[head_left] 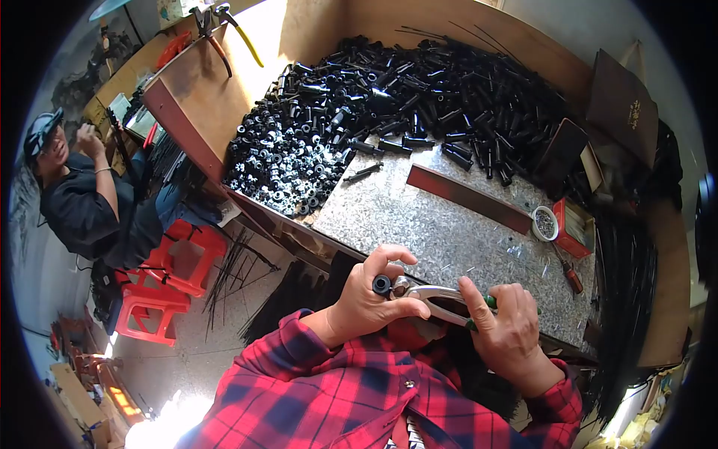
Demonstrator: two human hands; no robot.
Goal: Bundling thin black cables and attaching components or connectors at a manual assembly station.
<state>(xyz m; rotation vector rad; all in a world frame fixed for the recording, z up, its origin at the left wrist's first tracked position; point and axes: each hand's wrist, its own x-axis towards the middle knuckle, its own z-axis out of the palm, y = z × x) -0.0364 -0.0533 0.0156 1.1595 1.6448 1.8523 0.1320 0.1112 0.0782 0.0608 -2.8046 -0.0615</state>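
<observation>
Bearing pale lettering, a brown bag (618,112) sits beyond left hand (357,301) clasping tube (381,284), right hand (510,331) gripping pliers (435,290).

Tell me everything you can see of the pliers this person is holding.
The pliers look like silvery metal, with two curved arms bowed apart and green handle ends. They lie roughly sideways by the near edge of the table, head toward the left hand. The right hand holds the green ends; the left holds a black tube beside the head. Whether the jaws grip it is unclear.
</observation>
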